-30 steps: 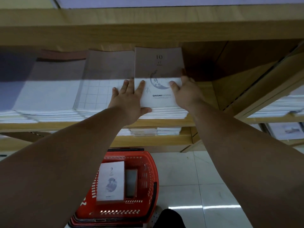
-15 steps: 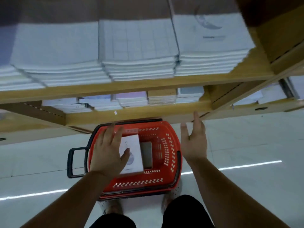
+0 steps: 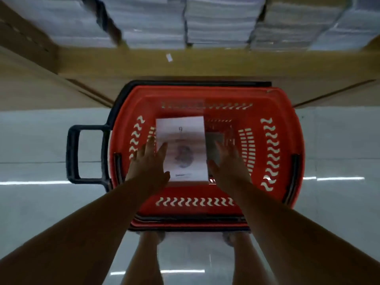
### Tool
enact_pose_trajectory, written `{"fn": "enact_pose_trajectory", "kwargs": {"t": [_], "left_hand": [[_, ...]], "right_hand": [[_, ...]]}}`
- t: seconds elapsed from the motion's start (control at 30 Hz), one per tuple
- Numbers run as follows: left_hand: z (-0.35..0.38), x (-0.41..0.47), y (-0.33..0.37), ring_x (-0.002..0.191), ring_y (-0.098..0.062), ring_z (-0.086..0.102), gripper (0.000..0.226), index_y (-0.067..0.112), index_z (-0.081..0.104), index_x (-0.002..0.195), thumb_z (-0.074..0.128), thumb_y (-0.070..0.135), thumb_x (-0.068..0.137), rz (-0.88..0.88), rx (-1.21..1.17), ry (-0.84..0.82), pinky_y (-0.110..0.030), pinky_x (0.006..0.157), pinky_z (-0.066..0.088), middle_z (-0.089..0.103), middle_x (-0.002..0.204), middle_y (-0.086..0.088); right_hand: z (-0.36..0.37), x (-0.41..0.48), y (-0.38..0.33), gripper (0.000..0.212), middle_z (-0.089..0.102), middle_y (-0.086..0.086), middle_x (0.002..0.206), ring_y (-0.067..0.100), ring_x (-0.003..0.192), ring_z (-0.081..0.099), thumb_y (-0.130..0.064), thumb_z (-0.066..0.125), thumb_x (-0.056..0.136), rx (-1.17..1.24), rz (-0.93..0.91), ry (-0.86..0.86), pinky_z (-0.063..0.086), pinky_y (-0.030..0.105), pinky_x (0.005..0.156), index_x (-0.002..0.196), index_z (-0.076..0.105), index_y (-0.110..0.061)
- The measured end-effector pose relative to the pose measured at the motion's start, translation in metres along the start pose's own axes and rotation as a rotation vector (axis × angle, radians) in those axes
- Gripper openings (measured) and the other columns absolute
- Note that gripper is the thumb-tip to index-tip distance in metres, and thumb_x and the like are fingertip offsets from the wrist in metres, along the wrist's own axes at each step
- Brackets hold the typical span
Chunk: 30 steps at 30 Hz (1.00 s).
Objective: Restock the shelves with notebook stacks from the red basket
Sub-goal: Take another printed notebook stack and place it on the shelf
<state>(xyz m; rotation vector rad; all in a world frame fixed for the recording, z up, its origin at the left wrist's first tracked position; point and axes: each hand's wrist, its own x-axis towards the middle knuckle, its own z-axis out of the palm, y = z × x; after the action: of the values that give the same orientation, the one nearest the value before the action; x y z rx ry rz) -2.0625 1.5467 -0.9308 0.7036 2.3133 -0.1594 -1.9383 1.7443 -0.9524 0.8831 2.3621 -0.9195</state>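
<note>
Both hands held over red plastic basket (image 3: 207,95). White notebook stack w/ moon print (image 3: 183,149) seen btwn left hand (image 3: 149,163) & right hand (image 3: 228,161); each grip spread open, nothing held.

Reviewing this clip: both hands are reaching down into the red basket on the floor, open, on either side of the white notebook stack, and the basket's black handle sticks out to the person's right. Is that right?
Not quite. In the head view the black handle sticks out to the person's left, not right. The rest stands: the left hand and right hand are open on either side of the white notebook stack in the red basket on the floor.
</note>
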Motion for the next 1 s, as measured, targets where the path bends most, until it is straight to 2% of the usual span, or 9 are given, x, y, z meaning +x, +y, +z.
{"fn": "enact_pose_trajectory", "kwargs": {"t": [0.1,0.2,0.4,0.5,0.6,0.67,0.73,0.87,1.0], "left_hand": [[0.029,0.027,-0.003,0.150,-0.040,0.015,0.097,0.030,-0.008,0.159,0.059,0.051,0.093,0.009,0.015,-0.028,-0.052,0.116,0.033,-0.009,0.166,-0.014],[0.049,0.053,-0.001,0.151,-0.043,0.013,0.096,0.029,-0.007,0.160,0.057,0.056,0.093,0.011,0.017,-0.041,-0.052,0.118,0.028,-0.013,0.167,-0.015],[0.084,0.088,-0.002,0.147,-0.050,0.019,0.083,0.026,-0.003,0.161,0.042,0.059,0.099,-0.008,-0.005,0.035,-0.054,0.116,0.028,-0.022,0.163,-0.022],[0.107,0.104,-0.004,0.150,-0.051,0.000,0.077,0.029,0.005,0.160,0.032,0.063,0.097,-0.021,-0.075,0.033,-0.060,0.117,0.028,-0.014,0.165,-0.023],[0.117,0.113,-0.003,0.150,-0.047,-0.017,0.088,0.031,-0.011,0.158,0.046,0.058,0.097,-0.105,-0.171,0.013,-0.059,0.122,0.014,-0.024,0.160,-0.029],[0.117,0.115,-0.001,0.150,-0.045,-0.018,0.092,0.036,-0.012,0.158,0.054,0.055,0.095,-0.125,-0.260,0.035,-0.057,0.123,0.007,-0.028,0.159,-0.027],[0.119,0.118,-0.001,0.151,-0.044,-0.013,0.096,0.043,-0.008,0.157,0.063,0.049,0.093,-0.156,-0.416,0.037,-0.054,0.124,0.011,-0.023,0.161,-0.023],[0.114,0.121,0.002,0.147,-0.045,0.012,0.101,0.051,0.006,0.155,0.077,0.031,0.086,-0.202,-0.650,0.041,-0.051,0.121,0.026,0.000,0.159,-0.020],[0.109,0.118,0.003,0.149,-0.042,0.014,0.103,0.056,0.007,0.153,0.078,0.024,0.085,-0.249,-0.663,0.049,-0.050,0.121,0.028,0.003,0.163,-0.016]], "right_hand": [[0.028,0.018,0.012,0.074,0.000,0.005,0.170,0.036,0.152,0.024,-0.050,0.051,0.100,-0.058,0.007,-0.104,0.033,0.054,0.118,0.159,0.008,-0.039],[0.049,0.039,0.019,0.076,-0.001,0.002,0.171,0.035,0.154,0.019,-0.047,0.050,0.102,-0.088,-0.027,-0.175,0.027,0.052,0.120,0.160,0.002,-0.041],[0.085,0.079,0.020,0.075,0.007,0.003,0.170,0.038,0.150,0.027,-0.045,0.050,0.102,-0.024,-0.014,-0.160,0.029,0.051,0.119,0.161,0.005,-0.037],[0.098,0.093,0.022,0.075,0.014,0.005,0.169,0.039,0.142,0.041,-0.049,0.050,0.100,0.044,-0.041,-0.132,0.040,0.056,0.113,0.160,0.006,-0.038],[0.107,0.100,0.026,0.081,0.020,0.008,0.164,0.040,0.134,0.048,-0.052,0.052,0.098,0.019,-0.074,-0.118,0.046,0.056,0.106,0.158,-0.001,-0.040],[0.110,0.102,0.028,0.087,0.026,0.010,0.162,0.041,0.133,0.048,-0.064,0.051,0.092,0.031,-0.085,-0.110,0.048,0.057,0.104,0.157,-0.003,-0.042],[0.112,0.105,0.030,0.093,0.032,0.009,0.160,0.041,0.130,0.051,-0.074,0.049,0.083,0.093,-0.049,-0.087,0.049,0.057,0.102,0.155,-0.003,-0.048],[0.114,0.106,0.029,0.093,0.033,0.009,0.158,0.039,0.130,0.050,-0.053,0.063,0.091,0.160,-0.027,-0.077,0.047,0.055,0.105,0.156,-0.002,-0.048],[0.115,0.105,0.028,0.096,0.032,0.012,0.156,0.038,0.133,0.047,-0.038,0.067,0.094,0.191,-0.013,-0.069,0.045,0.054,0.108,0.158,-0.004,-0.047]]}}
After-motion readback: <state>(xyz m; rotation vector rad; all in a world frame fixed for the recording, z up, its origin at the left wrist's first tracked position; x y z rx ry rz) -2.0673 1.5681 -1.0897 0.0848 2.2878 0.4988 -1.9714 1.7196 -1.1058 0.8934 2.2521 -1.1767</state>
